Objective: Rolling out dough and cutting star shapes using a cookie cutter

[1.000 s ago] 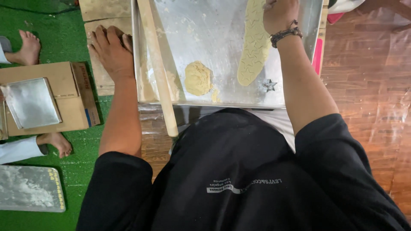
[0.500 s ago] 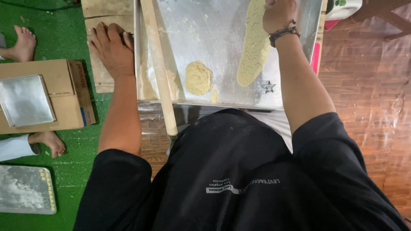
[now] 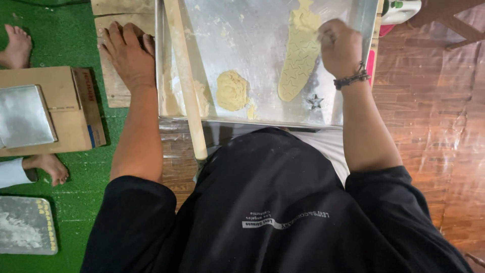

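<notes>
Head view, looking down over your black-shirted torso. Your right hand (image 3: 339,46), with a dark braided bracelet (image 3: 352,80) at the wrist, hovers in a loose fist over the far right part of the shiny metal work sheet (image 3: 252,40); the fingers curl inward, and what they enclose, if anything, cannot be told from this angle. Just left of that hand lies the long rolled strip of pale yellow dough (image 3: 299,55), marked along its length with star-shaped cut outlines. Near the strip's near end, a small metal star-shaped cutter (image 3: 314,101) rests on the sheet, apart from both hands. A rounded lump of unrolled yellow dough (image 3: 232,90) sits toward the sheet's middle. The long pale wooden rolling pin (image 3: 185,76) lies along the sheet's left side, its near end overhanging the edge toward you. Your left hand (image 3: 128,53) lies flat, palm down, fingers spread, on a bare wooden board (image 3: 112,88) just left of the sheet; its grip is open and holds nothing.

To the left, on green artificial turf (image 3: 60,30), a brown cardboard box (image 3: 65,121) carries a square silver tray (image 3: 22,115); another person's bare feet (image 3: 17,48) rest beside it.
</notes>
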